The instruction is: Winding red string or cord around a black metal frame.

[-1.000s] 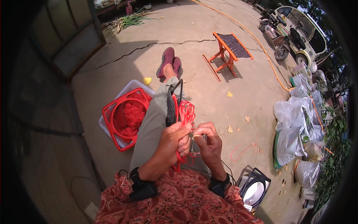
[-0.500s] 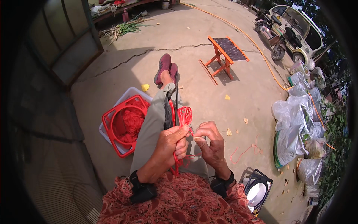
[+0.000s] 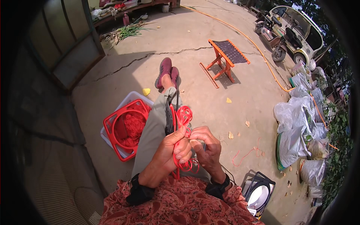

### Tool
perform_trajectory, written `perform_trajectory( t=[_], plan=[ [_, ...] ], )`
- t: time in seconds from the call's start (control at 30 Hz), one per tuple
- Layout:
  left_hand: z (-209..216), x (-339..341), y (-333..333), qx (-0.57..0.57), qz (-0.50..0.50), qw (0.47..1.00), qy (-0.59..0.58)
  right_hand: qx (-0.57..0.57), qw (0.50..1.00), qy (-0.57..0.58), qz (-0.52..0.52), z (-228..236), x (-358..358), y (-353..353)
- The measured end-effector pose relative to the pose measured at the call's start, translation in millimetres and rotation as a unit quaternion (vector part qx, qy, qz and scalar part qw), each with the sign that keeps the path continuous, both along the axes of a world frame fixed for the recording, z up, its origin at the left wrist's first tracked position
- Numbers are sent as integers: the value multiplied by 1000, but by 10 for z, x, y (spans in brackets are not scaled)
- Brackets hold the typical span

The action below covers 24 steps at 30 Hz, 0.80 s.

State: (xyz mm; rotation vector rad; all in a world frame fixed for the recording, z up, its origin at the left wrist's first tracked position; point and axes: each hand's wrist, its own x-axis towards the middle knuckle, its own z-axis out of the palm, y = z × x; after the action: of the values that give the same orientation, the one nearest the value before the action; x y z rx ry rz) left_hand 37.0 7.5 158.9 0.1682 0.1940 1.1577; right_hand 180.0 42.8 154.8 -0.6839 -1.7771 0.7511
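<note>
Above my lap, my left hand (image 3: 173, 148) is closed round a looped bundle of red cord (image 3: 184, 115). The loops stick up past the thumb, and loose strands hang below the fist. My right hand (image 3: 207, 148) is up against the bundle, thumb and forefinger pinched at the cord just beside the left thumb. Exactly which strand sits in that pinch is hidden. A black strip with a thin dark rod (image 3: 170, 118) stands behind the cord, over my leg. To the left, a red plastic frame (image 3: 108, 125) rests on a white tub (image 3: 132, 96) with tangled red cord (image 3: 134, 122) inside.
An orange folding stool (image 3: 225, 56) stands ahead on the cracked concrete. Filled plastic sacks (image 3: 294, 138) line the right side. Close by my right is a black-framed container with a white bowl (image 3: 258, 197). A loose red thread (image 3: 247, 152) lies on the ground. An orange hose (image 3: 258, 47) runs behind.
My right hand has moved left and in against the cord bundle, close to my left thumb. My left hand keeps its hold, and the loops have shifted slightly.
</note>
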Motion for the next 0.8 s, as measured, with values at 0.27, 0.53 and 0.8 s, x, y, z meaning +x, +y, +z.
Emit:
perform_trajectory(
  t=[0.27,0.53,0.8],
  plan=[
    [97,-2,-3,-2,25,985,170,-87,993,-59,-45,204,35,-28],
    [101,45,-11,-57,68,955,284,16,990,-115,-80,282,47,-75],
    [115,34,10,-56,57,963,259,-182,983,2,21,213,157,17]
  ],
)
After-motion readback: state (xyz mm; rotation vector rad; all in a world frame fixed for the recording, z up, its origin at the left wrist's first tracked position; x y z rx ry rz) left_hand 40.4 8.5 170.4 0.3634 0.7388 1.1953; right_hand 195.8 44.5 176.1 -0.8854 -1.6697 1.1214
